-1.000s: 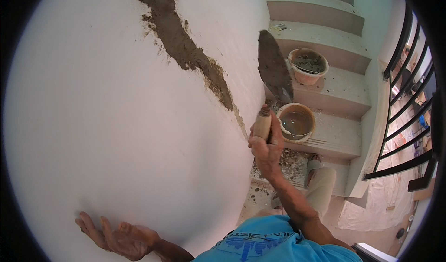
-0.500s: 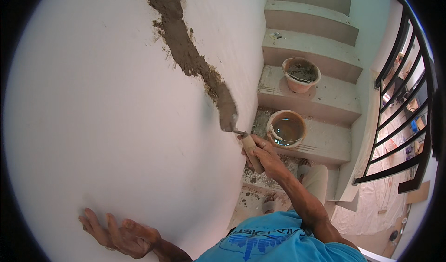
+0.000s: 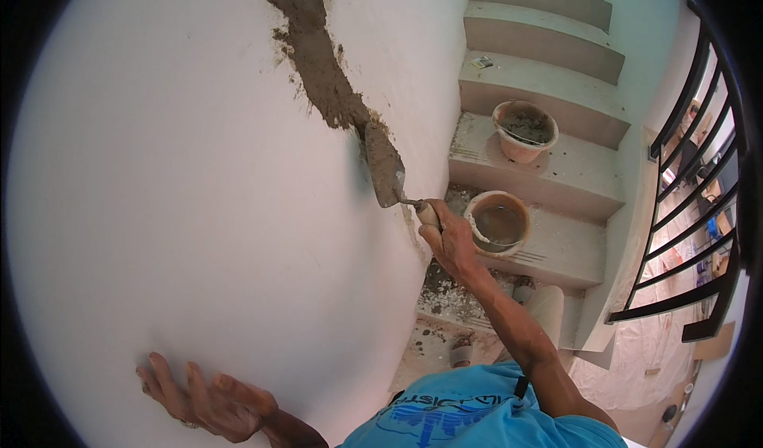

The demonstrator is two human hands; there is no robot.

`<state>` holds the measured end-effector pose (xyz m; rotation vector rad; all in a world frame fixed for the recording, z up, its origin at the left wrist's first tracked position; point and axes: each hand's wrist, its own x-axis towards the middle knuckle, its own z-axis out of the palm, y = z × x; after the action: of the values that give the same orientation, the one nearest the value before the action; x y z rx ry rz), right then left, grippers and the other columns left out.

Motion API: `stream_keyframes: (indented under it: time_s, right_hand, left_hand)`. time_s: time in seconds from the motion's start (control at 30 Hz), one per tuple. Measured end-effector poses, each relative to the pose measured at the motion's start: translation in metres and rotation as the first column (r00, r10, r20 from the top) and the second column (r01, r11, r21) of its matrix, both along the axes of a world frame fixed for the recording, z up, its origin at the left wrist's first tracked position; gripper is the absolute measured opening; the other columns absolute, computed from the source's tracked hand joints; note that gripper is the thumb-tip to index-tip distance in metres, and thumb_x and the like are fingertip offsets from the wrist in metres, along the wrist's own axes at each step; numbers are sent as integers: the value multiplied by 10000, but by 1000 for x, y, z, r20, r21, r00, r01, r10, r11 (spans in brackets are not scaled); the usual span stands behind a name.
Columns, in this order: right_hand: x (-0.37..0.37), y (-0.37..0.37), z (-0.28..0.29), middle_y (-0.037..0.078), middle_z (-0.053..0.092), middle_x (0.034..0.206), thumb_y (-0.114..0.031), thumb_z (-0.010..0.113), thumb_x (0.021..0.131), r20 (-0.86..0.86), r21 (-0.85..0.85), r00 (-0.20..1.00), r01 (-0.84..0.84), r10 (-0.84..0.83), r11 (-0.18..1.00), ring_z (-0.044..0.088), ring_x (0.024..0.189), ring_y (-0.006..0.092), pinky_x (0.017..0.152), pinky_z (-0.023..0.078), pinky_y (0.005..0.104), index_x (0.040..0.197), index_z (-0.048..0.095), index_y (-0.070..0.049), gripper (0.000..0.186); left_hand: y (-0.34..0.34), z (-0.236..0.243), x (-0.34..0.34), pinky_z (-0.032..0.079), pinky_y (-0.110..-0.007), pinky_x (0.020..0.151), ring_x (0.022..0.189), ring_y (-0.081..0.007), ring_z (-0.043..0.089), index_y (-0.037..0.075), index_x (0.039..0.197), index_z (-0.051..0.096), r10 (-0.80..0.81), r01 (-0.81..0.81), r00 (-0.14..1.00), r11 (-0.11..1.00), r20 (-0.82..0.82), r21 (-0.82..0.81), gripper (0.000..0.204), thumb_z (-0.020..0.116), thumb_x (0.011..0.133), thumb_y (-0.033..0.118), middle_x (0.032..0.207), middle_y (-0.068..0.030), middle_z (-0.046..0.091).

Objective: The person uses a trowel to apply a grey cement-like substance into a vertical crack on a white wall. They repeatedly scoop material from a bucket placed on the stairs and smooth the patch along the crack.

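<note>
My right hand (image 3: 453, 244) is wrapped round the wooden handle of a trowel (image 3: 385, 166). The trowel's blade, coated in grey-brown mortar, lies against the white wall (image 3: 199, 210). Its tip meets the lower end of a long, rough strip of wet mortar (image 3: 314, 59) that runs up the wall. Below the blade a thin mark continues down the wall. My left hand (image 3: 208, 400) is low on the left with its fingers spread and nothing in it, close to the wall; whether it touches the wall I cannot tell.
Beside my right hand a bucket of murky water (image 3: 498, 223) stands on a stair step. One step higher is a bucket of mortar (image 3: 524, 132). Crumbs of debris (image 3: 453, 293) litter the step by my feet. A black railing (image 3: 691, 170) bounds the stairs on the right.
My right hand has moved up with the trowel, and the blade now sits higher and more upright on the wall. My left hand has stayed in place.
</note>
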<state>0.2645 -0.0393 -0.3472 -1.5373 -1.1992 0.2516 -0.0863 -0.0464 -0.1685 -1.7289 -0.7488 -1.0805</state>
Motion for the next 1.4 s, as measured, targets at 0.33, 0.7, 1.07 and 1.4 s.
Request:
stream_keyframes:
  time_s: [0.33, 0.7, 1.07, 1.4]
  right_hand:
    - [9, 32, -8, 248, 664, 1102, -144, 674, 883, 86, 95, 993, 76, -84, 993, 682, 906, 428, 774, 545, 480, 1281, 531, -24, 439]
    - [0, 41, -17, 267, 653, 966, -186, 624, 913, 70, -98, 996, 63, -56, 993, 663, 820, 474, 709, 534, 535, 1152, 461, -24, 332]
    - [-3, 7, -40, 281, 643, 867, -187, 620, 914, -53, -235, 999, -10, -3, 972, 657, 818, 485, 713, 499, 546, 1165, 462, -22, 340]
    - [-8, -5, 22, 284, 631, 815, -163, 621, 906, -51, -214, 999, 2, -13, 977, 651, 780, 478, 713, 497, 529, 1167, 478, -10, 334]
  left_hand:
    - [3, 4, 8, 326, -707, 1132, 1333, -479, 510, -5, 1181, 654, -79, 80, 997, 996, -20, 26, 294, 496, 1035, 194, 1326, -272, 616]
    - [7, 3, 5, 292, -694, 1163, 1370, -435, 486, 36, 1125, 668, -34, 34, 999, 999, -20, 28, 273, 495, 1061, 237, 1333, -213, 635]
    - [9, 2, 11, 323, -685, 1153, 1334, -438, 524, 33, 1130, 662, 31, -31, 1000, 997, 2, 68, 263, 479, 1058, 208, 1315, -225, 641]
    - [8, 3, 9, 319, -675, 1158, 1341, -424, 522, 35, 1130, 658, 27, -26, 999, 997, -18, 72, 247, 488, 1052, 196, 1318, -214, 645]
